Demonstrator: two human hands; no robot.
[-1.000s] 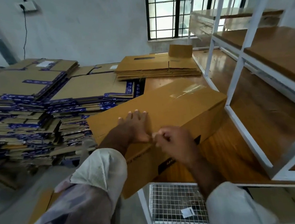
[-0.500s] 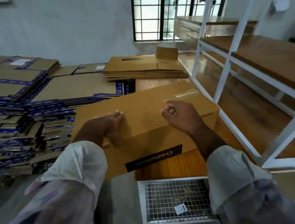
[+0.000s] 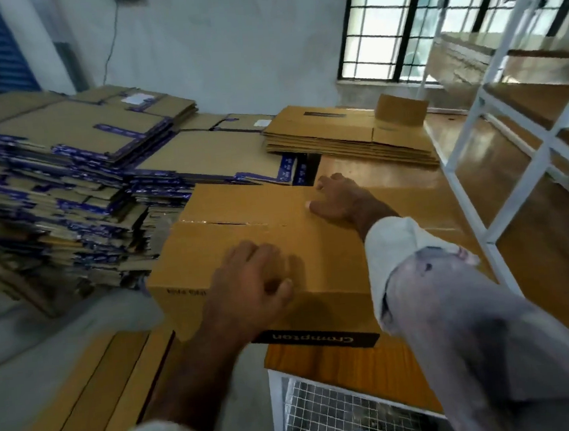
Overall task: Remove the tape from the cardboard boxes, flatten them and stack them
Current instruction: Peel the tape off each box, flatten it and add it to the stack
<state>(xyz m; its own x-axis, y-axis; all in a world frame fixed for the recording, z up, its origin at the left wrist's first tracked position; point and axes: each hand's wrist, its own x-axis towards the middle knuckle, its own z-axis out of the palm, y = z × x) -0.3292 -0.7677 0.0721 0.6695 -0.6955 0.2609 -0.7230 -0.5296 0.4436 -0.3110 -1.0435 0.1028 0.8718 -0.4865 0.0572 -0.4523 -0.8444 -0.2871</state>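
A brown cardboard box with a black Crompton label on its near side stands on the wooden platform. Its top seam shows as a dark slit running left to right. My left hand rests on the top near the front edge, with its fingers curled under. My right hand lies at the far right end of the seam, its fingers hooked over the box's far edge. No tape shows plainly in either hand.
Tall stacks of flattened cartons with blue print fill the left. A low stack of flattened brown boxes lies behind. A white shelf frame stands on the right, a wire mesh basket below, and flat cardboard on the floor.
My right hand moved along the seam from the near middle to the far right end. My left hand shifted from the box's left edge to the front of the top.
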